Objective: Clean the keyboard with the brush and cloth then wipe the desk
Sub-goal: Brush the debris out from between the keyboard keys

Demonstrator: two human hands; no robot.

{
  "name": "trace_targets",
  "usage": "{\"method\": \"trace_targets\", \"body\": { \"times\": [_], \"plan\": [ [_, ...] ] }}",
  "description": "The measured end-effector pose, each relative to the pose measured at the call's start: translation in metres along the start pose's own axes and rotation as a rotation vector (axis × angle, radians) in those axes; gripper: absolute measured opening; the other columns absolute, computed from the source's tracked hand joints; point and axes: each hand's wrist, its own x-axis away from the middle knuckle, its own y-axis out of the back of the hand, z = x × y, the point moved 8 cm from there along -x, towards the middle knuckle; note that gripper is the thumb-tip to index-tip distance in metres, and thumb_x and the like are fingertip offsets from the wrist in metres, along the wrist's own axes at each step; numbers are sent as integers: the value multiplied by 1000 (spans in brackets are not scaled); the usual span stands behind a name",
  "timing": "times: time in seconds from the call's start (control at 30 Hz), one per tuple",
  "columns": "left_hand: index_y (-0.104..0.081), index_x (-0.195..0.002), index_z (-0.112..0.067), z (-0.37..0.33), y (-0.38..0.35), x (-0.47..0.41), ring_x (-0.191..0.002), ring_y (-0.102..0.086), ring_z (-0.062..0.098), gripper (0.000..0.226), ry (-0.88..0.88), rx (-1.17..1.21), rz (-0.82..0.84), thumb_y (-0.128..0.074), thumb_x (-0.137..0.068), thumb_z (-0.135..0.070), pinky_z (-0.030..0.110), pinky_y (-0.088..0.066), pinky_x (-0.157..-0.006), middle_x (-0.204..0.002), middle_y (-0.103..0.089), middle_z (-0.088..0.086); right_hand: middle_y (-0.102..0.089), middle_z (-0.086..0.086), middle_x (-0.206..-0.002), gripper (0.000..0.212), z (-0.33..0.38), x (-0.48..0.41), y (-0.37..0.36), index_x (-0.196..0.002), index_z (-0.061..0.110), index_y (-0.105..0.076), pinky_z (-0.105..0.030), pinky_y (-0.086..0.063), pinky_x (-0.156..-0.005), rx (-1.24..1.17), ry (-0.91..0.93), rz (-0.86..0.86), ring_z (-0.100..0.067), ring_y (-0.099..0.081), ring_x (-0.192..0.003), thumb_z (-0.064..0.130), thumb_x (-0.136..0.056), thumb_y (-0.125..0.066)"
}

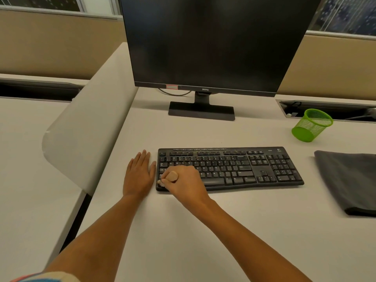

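Wooden brush [172, 176], at keyboard [244, 166] corner (right hand [186, 181] holding)

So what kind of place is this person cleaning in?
Most likely an open-plan office workstation: a BenQ monitor and black keyboard sit on a pale desk, with beige partition panels behind and a curved divider beside it.

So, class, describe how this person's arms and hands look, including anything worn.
Both forearms are bare to the wrist; the left hand and right hand wear no gloves, and no watch or bracelet shows. At bottom left, a sleeve edge shows cream with red and blue stripes.
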Motion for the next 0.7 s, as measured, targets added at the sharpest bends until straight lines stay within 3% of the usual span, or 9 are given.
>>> {"method": "trace_targets", "body": {
  "times": [0.1, 0.23, 0.3, 0.43, 0.63, 0.7],
  "plan": [
    [-29, -146, -12, 1, -1, 0, -143, -16, 18, 66, -1, -17, 5, -17, -92, -47, 32, -7, -116, -153, -25, 5, -73, 1, -87, 10, 2, 0, -7, -89, 14, -73, -19, -50, -73, 53, 20, 50, -9, -65, -80, 18, -86, -64],
    [-29, -146, -11, 0, -1, 1, -143, -16, 19, 61, -9, -23, 10, -23, -94, -43, 32, -7, -116, -154, -24, 6, -74, 1, -83, 8, 2, -2, 7, -84, 10, -76, -3, -43, -65, -121, -6, 5, 1, -60, -68, 12, -81, -68],
    [-28, -146, -12, 0, -1, 1, -143, -15, 18, 64, -9, -23, 14, -19, -91, -44, 32, -7, -116, -154, -23, 5, -74, 2, -83, 8, 3, -3, 13, -85, 13, -76, -8, -47, -71, -119, 14, -29, -2, -62, -73, 15, -81, -69],
    [-28, -146, -11, 0, -1, 1, -143, -15, 19, 53, -13, -28, 3, -29, -99, -37, 32, -7, -116, -154, -24, 6, -74, 2, -87, 9, 4, 0, -6, -88, 14, -75, -21, -51, -78, 16, 54, 77, -8, -66, -81, 18, -82, -69],
    [-27, -146, -11, 0, 0, -1, -143, -15, 19, 51, -13, -24, -3, -35, -100, -31, 33, -7, -116, -154, -23, 6, -74, 0, -85, 8, 6, -3, 6, -86, 10, -76, -6, -45, -69, -134, 36, 71, 4, -59, -66, 13, -80, -71],
    [-26, -147, -12, 0, -1, 0, -143, -14, 18, 51, -12, -25, 0, -34, -100, -32, 32, -6, -116, -154, -22, 6, -74, 2, -85, 8, 7, -3, 7, -86, 13, -76, -7, -45, -71, -104, 50, 33, 2, -60, -69, 16, -81, -71]
  ]
}}
